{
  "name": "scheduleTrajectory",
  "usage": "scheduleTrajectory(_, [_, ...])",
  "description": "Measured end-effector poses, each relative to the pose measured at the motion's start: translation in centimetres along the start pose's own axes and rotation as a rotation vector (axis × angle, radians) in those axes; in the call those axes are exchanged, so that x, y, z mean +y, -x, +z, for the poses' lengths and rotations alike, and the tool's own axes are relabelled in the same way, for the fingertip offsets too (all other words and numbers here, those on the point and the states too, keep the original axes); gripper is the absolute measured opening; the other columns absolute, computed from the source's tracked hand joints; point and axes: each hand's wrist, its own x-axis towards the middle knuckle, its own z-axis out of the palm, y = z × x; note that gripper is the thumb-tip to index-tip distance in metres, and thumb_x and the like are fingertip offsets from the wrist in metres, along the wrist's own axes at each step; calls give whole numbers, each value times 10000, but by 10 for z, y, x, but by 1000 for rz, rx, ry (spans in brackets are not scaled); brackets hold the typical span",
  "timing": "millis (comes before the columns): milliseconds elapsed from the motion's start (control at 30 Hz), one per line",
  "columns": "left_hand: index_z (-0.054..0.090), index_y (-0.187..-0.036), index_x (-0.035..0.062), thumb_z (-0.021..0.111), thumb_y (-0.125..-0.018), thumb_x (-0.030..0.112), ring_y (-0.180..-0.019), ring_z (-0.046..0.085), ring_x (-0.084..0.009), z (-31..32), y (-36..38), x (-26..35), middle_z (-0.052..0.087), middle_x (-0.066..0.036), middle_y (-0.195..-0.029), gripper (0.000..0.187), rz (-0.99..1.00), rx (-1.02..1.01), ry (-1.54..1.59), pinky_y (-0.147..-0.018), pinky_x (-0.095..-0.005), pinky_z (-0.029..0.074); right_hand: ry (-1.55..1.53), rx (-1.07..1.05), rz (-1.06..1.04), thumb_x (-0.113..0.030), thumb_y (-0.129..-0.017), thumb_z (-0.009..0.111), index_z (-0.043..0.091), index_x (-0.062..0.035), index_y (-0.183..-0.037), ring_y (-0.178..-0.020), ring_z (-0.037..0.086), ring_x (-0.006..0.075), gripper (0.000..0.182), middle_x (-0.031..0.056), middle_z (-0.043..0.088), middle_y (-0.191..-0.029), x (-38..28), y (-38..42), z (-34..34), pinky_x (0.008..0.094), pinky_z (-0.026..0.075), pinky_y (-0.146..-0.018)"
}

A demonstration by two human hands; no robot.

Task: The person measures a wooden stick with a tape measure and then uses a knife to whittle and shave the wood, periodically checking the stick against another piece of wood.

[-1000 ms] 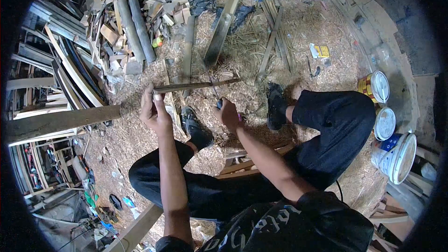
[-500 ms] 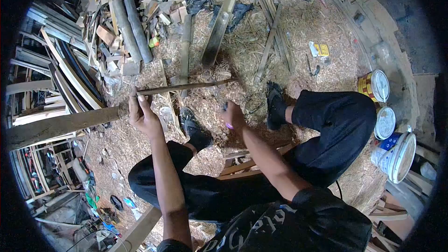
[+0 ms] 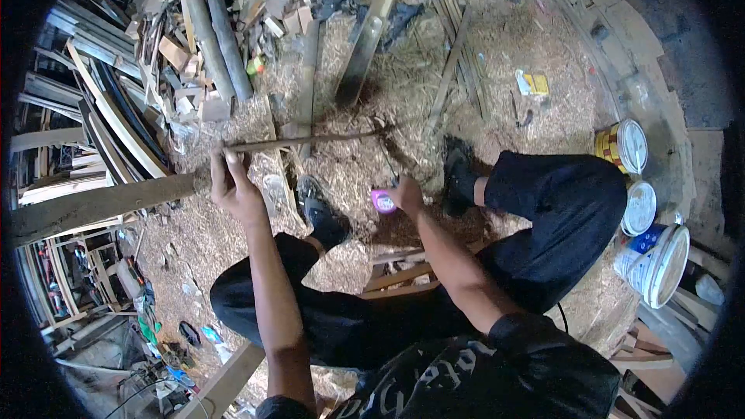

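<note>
My left hand (image 3: 237,186) pinches one end of a thin dark wooden strip (image 3: 326,138), which stretches to the right above the shavings. Fingers closed, my right hand (image 3: 407,194) is below the strip's far end, with a small purple thing with a round pale face (image 3: 382,201) at its left side. A narrow dark line (image 3: 388,157) runs from this hand up toward the strip's tip; I cannot tell what kind of thing it is. My feet, in dark shoes (image 3: 322,211), rest on either side of the right hand.
Wood shavings cover the floor (image 3: 497,140). Offcuts (image 3: 272,0) lie heaped at the back left, with stacked boards (image 3: 85,62) farther left. A thick plank (image 3: 109,203) reaches in from the left. Lidded buckets (image 3: 639,209) stand at the right, and a yellow box (image 3: 535,84) lies beyond.
My right hand has moved slightly right and turned, showing more of the purple thing and the dark line above it. The left hand still holds the strip in nearly the same place.
</note>
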Motion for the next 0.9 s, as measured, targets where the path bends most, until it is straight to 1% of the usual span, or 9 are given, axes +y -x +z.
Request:
scheduleTrajectory(200, [544,-1211,-43,523,-953,110,-944,586,-153,6,-2,-1,596,-105,-1104,301,-17,-55,4,-791,-311,542,-241,50,-140,-247,-737,656,577,6,-871,-738,620,411,297,227,628,-772,-82,25,-11,480,491,-642])
scheduleTrajectory(267, [555,-1199,-33,526,-951,109,-921,584,-141,10,-4,-1,597,-94,-1089,287,-27,-42,-6,-763,-302,551,-375,166,-355,-268,-750,638,576,-7,-915,-749,619,411,315,225,630,-784,-113,27,-25,479,491,-646])
scheduleTrajectory(300, [560,-1199,-25,524,-953,107,-914,579,-131,11,-5,1,594,-87,-1083,281,-56,-39,11,-745,-298,556,-398,29,-352,-275,-754,627,573,-15,-971,-773,617,419,343,238,633,-815,-123,26,-34,481,491,-657])
scheduleTrajectory(400, [562,-1173,-62,558,-932,78,-901,605,-147,9,-6,-1,618,-124,-1051,279,-47,-3,28,-757,-274,543,-310,94,-322,-278,-735,653,573,-18,-993,-777,615,418,374,240,636,-832,-110,20,-20,482,490,-663])
scheduleTrajectory(433, [562,-1173,-62,558,-932,78,-901,605,-147,7,-6,-3,618,-124,-1051,279,-44,1,31,-757,-274,543,-389,10,-227,-290,-717,688,575,-6,-979,-801,621,414,403,242,638,-847,-99,21,-22,473,495,-684])
scheduleTrajectory(467, [563,-1173,-59,560,-931,78,-900,605,-147,4,-6,-5,616,-123,-1056,278,-31,-7,55,-754,-273,544,-243,177,-208,-293,-702,713,585,15,-940,-809,630,406,410,243,639,-833,-59,7,11,452,504,-703])
scheduleTrajectory(533, [565,-1172,-56,561,-930,78,-898,605,-147,3,-7,-4,614,-122,-1062,276,-11,-17,83,-751,-273,546,-167,22,-172,-205,-726,658,592,14,-882,-750,639,369,277,224,635,-781,-30,12,-15,438,497,-662])
scheduleTrajectory(733, [577,-1159,-43,557,-933,84,-901,592,-135,8,-5,-1,608,-110,-1053,260,-76,-4,33,-740,-282,556,-215,122,-190,-224,-703,677,606,18,-838,-742,634,386,287,225,634,-756,-70,18,-15,438,499,-661])
scheduleTrajectory(900, [583,-1148,-48,565,-936,109,-872,562,-115,7,-8,1,612,-92,-1043,264,-2,-4,-2,-745,-286,539,-115,37,-57,-250,-704,711,619,7,-844,-740,637,380,306,214,646,-774,-12,1,-6,441,504,-667])
